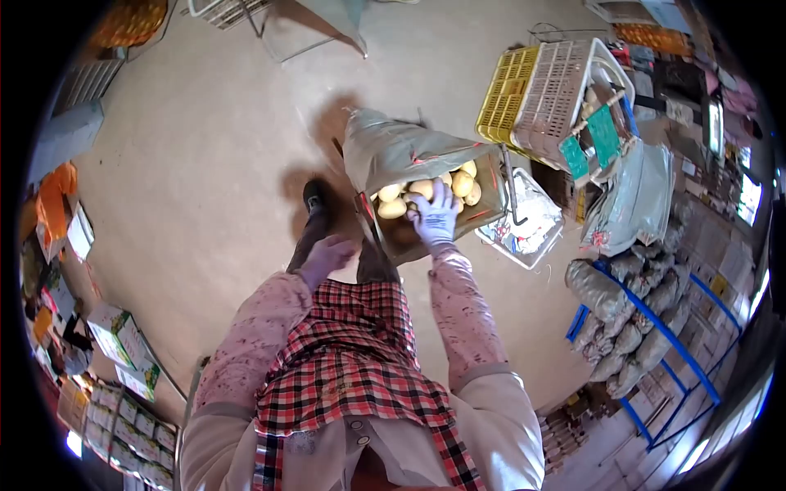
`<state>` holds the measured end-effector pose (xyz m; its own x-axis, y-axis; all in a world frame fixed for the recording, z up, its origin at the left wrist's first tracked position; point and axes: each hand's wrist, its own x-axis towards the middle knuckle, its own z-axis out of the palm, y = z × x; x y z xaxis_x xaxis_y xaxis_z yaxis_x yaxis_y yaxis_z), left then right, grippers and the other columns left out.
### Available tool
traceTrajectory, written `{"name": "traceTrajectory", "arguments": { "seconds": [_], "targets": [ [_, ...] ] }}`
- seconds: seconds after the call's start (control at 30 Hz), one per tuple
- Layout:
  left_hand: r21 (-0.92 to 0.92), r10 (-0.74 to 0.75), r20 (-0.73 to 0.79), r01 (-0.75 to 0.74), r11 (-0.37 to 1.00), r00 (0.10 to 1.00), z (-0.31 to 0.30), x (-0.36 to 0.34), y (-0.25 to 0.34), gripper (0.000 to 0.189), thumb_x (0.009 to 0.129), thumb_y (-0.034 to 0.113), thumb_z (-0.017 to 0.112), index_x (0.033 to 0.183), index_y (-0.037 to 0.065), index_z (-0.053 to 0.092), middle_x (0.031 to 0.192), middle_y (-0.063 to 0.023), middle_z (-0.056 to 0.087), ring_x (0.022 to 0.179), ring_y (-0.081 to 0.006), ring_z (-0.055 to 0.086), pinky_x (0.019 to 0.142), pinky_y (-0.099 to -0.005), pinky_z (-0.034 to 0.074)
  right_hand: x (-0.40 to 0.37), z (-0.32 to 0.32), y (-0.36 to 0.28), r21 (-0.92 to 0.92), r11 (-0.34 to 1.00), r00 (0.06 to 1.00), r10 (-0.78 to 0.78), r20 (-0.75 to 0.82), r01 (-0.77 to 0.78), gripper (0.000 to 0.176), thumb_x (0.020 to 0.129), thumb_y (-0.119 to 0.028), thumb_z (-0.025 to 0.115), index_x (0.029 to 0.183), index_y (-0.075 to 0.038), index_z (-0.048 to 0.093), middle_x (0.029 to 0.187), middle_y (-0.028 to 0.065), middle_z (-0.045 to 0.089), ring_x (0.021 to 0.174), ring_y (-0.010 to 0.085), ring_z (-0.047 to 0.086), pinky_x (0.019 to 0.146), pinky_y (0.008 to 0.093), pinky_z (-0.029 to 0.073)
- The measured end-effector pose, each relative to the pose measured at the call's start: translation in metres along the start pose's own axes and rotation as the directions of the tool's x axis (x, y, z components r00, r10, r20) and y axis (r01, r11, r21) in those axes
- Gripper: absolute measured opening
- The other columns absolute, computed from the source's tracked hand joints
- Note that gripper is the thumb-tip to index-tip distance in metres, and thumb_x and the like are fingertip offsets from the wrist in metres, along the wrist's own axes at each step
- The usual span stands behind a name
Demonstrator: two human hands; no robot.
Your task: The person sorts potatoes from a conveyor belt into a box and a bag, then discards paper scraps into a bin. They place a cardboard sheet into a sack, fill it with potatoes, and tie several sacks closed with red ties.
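Pale yellow potatoes [391, 209] lie in an open-topped bin [489, 192], with a grey-green plastic sack or liner [389, 151] draped over its far side. My right hand [435, 219], in a whitish glove, reaches into the bin from the near side. Its fingers are spread and bent over the potatoes, touching them; whether one is gripped does not show. Just left of the bin, above my lap, my left hand [329, 254] is loosely curled, with nothing seen in it. A red-and-black checked apron [352, 352] covers my lap.
Right of the bin stands a white basket [532, 219] with plastic inside. Stacked yellow and pale crates [544, 102] stand behind it. Filled sacks [634, 303] lie on a blue metal frame [659, 331]. Printed cartons [119, 335] stand at left.
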<state>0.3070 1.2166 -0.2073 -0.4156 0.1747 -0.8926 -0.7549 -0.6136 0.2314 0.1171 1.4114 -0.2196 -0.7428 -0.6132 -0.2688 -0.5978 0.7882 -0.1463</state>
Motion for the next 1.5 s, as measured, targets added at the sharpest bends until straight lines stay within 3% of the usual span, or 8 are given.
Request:
{"name": "traceTrajectory", "arguments": {
  "seconds": [0.3,0.43,0.5,0.83,0.97,1.07,1.27,1.5],
  "targets": [
    [0.034,0.260,-0.316,-0.264,0.964,0.912,-0.070,-0.030,0.023,0.010,0.087,0.015,0.052,0.083,0.008,0.058,0.067,0.0012,0.055,0.050,-0.0067,0.045,0.047,-0.0210,0.036,-0.072,-0.012,-0.016,0.357,0.814,0.777,0.562,-0.283,-0.459,0.044,0.071,-0.016,0.064,0.113,-0.009,0.053,0.123,0.0198,0.042,0.116,0.0370,0.036,0.097,0.0447,0.032],
    [0.614,0.682,-0.152,-0.473,0.632,0.715,-0.050,0.012,0.056,0.014,0.084,0.019,0.056,0.084,0.005,0.059,0.075,-0.0044,0.058,0.068,-0.0165,0.053,0.063,-0.0276,0.042,-0.150,0.082,-0.057,0.863,0.248,0.564,0.824,0.051,-0.440,0.040,0.071,-0.001,0.054,0.111,0.000,0.049,0.106,0.0164,0.052,0.101,0.0261,0.050,0.089,0.0338,0.039],
    [0.871,0.801,0.071,-0.428,0.240,0.595,0.005,0.010,0.092,0.025,0.080,0.026,0.061,0.092,0.004,0.059,0.083,-0.0097,0.060,0.081,-0.0238,0.057,0.073,-0.0330,0.044,-0.167,0.108,-0.084,0.937,0.003,0.837,0.451,0.311,-0.349,0.037,0.071,0.001,0.051,0.108,-0.001,0.051,0.096,0.0110,0.056,0.090,0.0209,0.053,0.078,0.0298,0.043],
    [0.889,0.492,0.108,0.137,-0.436,0.864,0.087,0.121,0.134,0.030,0.081,0.032,0.053,0.098,0.009,0.059,0.090,-0.0160,0.064,0.083,-0.0335,0.061,0.072,-0.0444,0.049,-0.144,0.081,-0.140,0.308,-0.877,0.598,0.029,0.801,-0.369,0.007,0.080,-0.008,0.058,0.080,-0.006,0.051,0.053,0.0005,0.046,0.041,0.0110,0.044,0.040,0.0266,0.037],
    [0.867,0.537,0.190,0.116,-0.485,0.822,0.083,0.118,0.150,0.025,0.084,0.030,0.047,0.090,0.011,0.062,0.089,-0.0146,0.063,0.084,-0.0333,0.061,0.074,-0.0451,0.048,-0.182,0.079,-0.089,-0.004,-0.709,0.663,-0.661,0.351,-0.705,0.008,0.082,-0.012,0.056,0.088,-0.008,0.055,0.058,0.0010,0.050,0.046,0.0109,0.047,0.044,0.0251,0.041],
    [0.903,0.553,0.106,0.153,-0.402,0.826,0.093,0.109,0.159,0.026,0.085,0.033,0.048,0.089,0.011,0.060,0.090,-0.0167,0.063,0.087,-0.0349,0.060,0.075,-0.0456,0.048,-0.186,0.090,-0.026,0.571,-0.323,0.653,-0.280,0.704,-0.755,0.018,0.085,-0.022,0.056,0.096,-0.008,0.058,0.068,-0.0013,0.057,0.054,0.0099,0.050,0.048,0.0248,0.041],
    [0.912,0.466,0.045,0.155,-0.381,0.884,0.097,0.118,0.146,0.028,0.085,0.032,0.047,0.095,0.010,0.059,0.095,-0.0176,0.062,0.092,-0.0346,0.059,0.079,-0.0452,0.046,-0.061,-0.017,0.192,0.345,-0.938,0.757,0.256,0.601,0.042,0.033,0.087,-0.040,0.050,0.080,-0.008,0.054,0.065,0.0060,0.057,0.053,0.0205,0.057,0.048,0.0302,0.050],
    [0.956,0.468,0.140,0.005,-0.293,0.872,0.084,0.120,0.158,0.026,0.084,0.031,0.048,0.089,0.009,0.060,0.087,-0.0180,0.062,0.084,-0.0356,0.059,0.074,-0.0452,0.046,-0.056,-0.043,0.150,0.979,-0.116,0.592,0.783,0.193,-0.166,0.007,0.081,-0.008,0.058,0.081,-0.001,0.058,0.088,0.0116,0.063,0.079,0.0223,0.062,0.067,0.0321,0.051]
  ]
}}
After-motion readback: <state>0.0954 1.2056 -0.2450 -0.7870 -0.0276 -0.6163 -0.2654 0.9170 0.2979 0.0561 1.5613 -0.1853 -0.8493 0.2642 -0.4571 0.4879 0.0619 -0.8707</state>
